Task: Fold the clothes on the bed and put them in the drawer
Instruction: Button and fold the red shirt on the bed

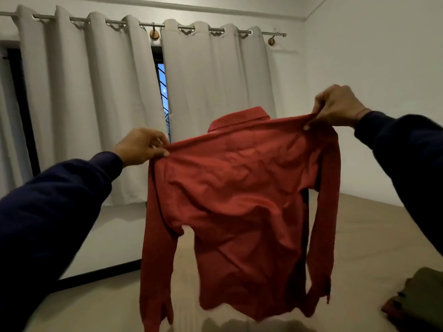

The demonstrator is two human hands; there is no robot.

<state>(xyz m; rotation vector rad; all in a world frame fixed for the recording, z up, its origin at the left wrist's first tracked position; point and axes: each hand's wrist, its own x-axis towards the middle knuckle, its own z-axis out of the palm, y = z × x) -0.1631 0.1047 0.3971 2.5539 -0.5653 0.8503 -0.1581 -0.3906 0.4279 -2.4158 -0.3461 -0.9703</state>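
Observation:
A red long-sleeved collared shirt [239, 200] hangs in the air above the bed [359, 236], spread by its shoulders with its back toward me. My left hand [141, 146] pinches the left shoulder seam. My right hand [338, 106] pinches the right shoulder, held a little higher. Both sleeves dangle down at the shirt's sides, and its hem hangs just over the bed's tan sheet. No drawer is in view.
A folded pile with an olive green garment [422, 298] lies on the bed at the lower right. Grey curtains [96, 104] cover the window behind. A white wall [383, 56] runs along the right. The bed's dark edge [100, 274] shows at the left.

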